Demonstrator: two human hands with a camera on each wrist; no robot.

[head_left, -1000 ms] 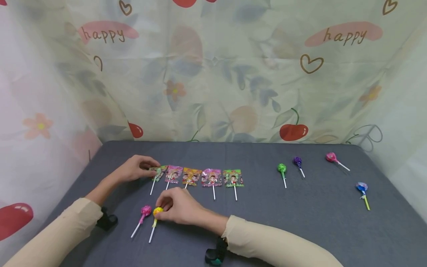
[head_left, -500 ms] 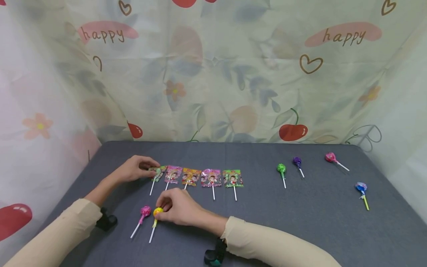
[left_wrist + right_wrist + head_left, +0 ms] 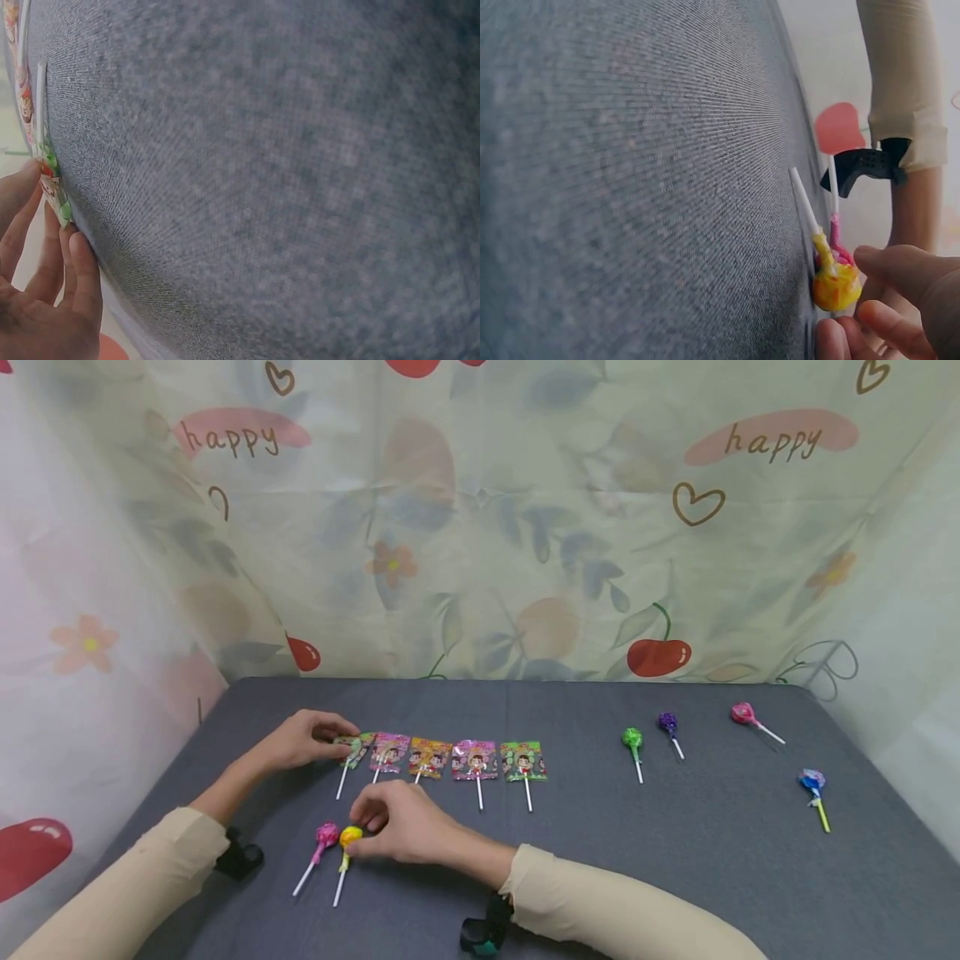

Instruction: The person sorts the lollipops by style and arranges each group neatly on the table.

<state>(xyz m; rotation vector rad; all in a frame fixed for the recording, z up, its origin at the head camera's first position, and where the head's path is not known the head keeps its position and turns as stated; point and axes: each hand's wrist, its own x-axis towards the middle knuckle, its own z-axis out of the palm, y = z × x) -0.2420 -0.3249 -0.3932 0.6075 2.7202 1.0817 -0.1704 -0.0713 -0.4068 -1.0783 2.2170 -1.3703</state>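
My left hand point(image 3: 306, 739) pinches the green-wrapped flat lollipop point(image 3: 51, 180) at the left end of a row, thumb and fingertips on its wrapper edges, partly covering it in the head view. My right hand point(image 3: 408, 827) is around the ball of a yellow lollipop point(image 3: 350, 837), which lies on the grey cloth with its white stick toward the near edge. In the right wrist view its thumb and fingertips stand on either side of the yellow ball point(image 3: 836, 286), a small gap showing below it. Close to its left lies a pink lollipop point(image 3: 327, 835).
Pink point(image 3: 390, 752), orange point(image 3: 431, 757), purple-pink point(image 3: 475, 760) and green point(image 3: 524, 761) flat lollipops continue the row. Farther right lie round lollipops: green point(image 3: 632, 739), purple point(image 3: 668, 724), pink-red point(image 3: 744, 714) and blue point(image 3: 812, 780). A printed curtain point(image 3: 480, 568) hangs behind.
The yellow lollipop's ball has shifted slightly left toward the pink one, and my right fingers have loosened around it. My left hand has stayed in place.
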